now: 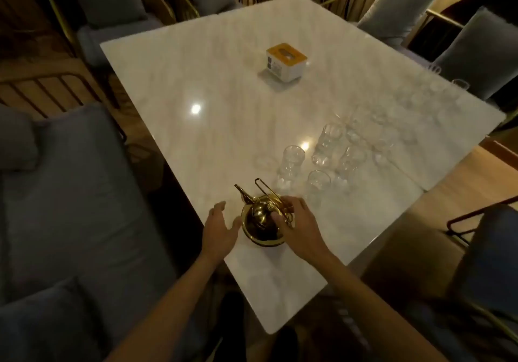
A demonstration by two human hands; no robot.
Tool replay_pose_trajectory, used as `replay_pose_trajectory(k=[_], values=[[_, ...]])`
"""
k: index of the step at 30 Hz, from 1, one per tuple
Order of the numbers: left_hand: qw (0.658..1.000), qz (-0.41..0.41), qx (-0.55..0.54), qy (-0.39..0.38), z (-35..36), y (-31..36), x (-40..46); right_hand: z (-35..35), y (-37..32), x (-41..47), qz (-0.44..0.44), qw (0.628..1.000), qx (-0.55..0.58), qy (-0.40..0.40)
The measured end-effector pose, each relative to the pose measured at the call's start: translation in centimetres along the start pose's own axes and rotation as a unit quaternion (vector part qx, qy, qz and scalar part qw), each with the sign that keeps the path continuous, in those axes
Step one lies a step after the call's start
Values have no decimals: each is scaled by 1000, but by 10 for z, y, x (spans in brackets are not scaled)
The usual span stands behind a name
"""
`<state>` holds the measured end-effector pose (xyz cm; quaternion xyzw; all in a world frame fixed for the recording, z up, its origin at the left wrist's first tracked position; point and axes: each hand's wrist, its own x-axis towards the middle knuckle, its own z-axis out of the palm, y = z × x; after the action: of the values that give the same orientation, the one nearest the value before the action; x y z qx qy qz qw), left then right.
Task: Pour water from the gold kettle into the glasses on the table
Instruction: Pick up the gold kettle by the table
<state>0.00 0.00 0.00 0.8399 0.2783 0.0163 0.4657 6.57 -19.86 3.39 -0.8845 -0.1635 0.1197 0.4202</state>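
The gold kettle (259,223) stands on the white marble table (213,87) near its front edge, spout pointing up-left and wire handle raised. My right hand (298,225) lies over the kettle's right side, fingers curled on the handle base and thumb on the lid. My left hand (220,228) is open, its fingers relaxed, with the thumb just touching the kettle's left side. Several clear glasses (325,148) stand in a cluster right behind the kettle, and more blurred ones (420,98) stretch toward the far right edge.
A white and orange tissue box (286,61) sits mid-table. Grey cushioned chairs (73,193) with gold frames ring the table. A second wooden tabletop (454,216) adjoins on the right.
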Motion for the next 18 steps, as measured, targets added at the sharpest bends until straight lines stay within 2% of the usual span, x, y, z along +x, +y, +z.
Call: replay_pose_trajectory(k=[4,9,14,18], values=[[995,-62,-16,-75,24,-11,17,26,13,4,43,998,41,17],[989,-60,-50,-125,37,-16,42,43,13,17,47,990,107,83],[980,-44,-123,-147,38,-15,55,49,6,21,45,983,123,132],[975,-54,-163,-141,38,-9,56,47,4,21,59,984,118,124]])
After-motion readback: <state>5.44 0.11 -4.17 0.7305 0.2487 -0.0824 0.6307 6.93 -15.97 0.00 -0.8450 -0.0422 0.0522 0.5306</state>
